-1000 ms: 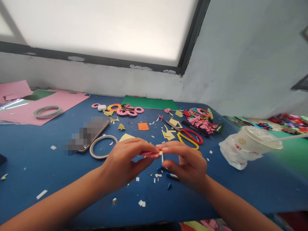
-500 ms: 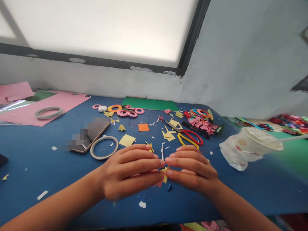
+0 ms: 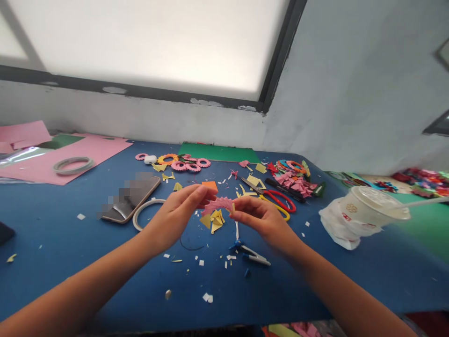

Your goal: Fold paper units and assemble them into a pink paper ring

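Observation:
My left hand (image 3: 175, 215) and my right hand (image 3: 261, 219) are raised over the blue table (image 3: 70, 252). Between their fingertips they pinch a fanned pink paper piece (image 3: 217, 206) with yellow folded bits (image 3: 214, 220) hanging under it. My left fingers close on its left end, my right thumb and forefinger on its right end. Below the hands lie small blue-handled scissors (image 3: 247, 250) and white paper scraps. A ring of tape (image 3: 145, 210) lies just left of my left hand, partly behind it.
A phone (image 3: 131, 196) lies left of the tape ring. Red-and-yellow scissors (image 3: 277, 200), pink paper rings (image 3: 185, 163), a pile of coloured paper pieces (image 3: 294, 175), green sheet (image 3: 219, 151), pink sheets with another tape roll (image 3: 72, 164), and a lidded plastic cup (image 3: 372, 206) on a bag stand around.
Both hands rose from low near the table's front to higher and farther out. The pink piece, earlier hidden between the fingers, now shows spread like a fan.

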Demonstrator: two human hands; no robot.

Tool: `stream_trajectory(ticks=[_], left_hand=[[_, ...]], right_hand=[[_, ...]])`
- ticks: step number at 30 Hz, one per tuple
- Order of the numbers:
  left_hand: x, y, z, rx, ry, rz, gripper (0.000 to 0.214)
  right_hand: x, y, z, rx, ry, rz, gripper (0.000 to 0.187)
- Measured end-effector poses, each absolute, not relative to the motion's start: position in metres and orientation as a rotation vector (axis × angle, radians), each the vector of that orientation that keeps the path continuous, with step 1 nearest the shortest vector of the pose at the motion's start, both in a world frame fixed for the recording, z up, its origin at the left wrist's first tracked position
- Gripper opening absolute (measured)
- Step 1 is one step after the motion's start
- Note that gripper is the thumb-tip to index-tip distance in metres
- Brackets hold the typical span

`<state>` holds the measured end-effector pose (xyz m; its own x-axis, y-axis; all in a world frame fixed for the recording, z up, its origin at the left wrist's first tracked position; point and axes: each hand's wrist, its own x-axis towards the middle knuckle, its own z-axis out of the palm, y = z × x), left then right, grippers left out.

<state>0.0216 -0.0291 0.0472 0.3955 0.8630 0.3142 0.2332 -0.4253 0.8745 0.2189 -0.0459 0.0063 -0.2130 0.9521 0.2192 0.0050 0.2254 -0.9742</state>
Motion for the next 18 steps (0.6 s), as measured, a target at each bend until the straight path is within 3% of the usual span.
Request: stream_trajectory(ticks=[7, 18], left_hand=[[0.0221, -0.0192, 0.0422, 1.730, 0.869, 0.808, 0.024], [0.0219, -0.0188, 0.0424, 1.597, 0.844, 0.767, 0.014]], right_hand=[[0.2208, -0.0419, 0.0089, -0.977, -1.483, 1.375, 0.026], [0.2245, -0.0360, 0.0068, -0.935, -1.276, 1.303, 0.023]])
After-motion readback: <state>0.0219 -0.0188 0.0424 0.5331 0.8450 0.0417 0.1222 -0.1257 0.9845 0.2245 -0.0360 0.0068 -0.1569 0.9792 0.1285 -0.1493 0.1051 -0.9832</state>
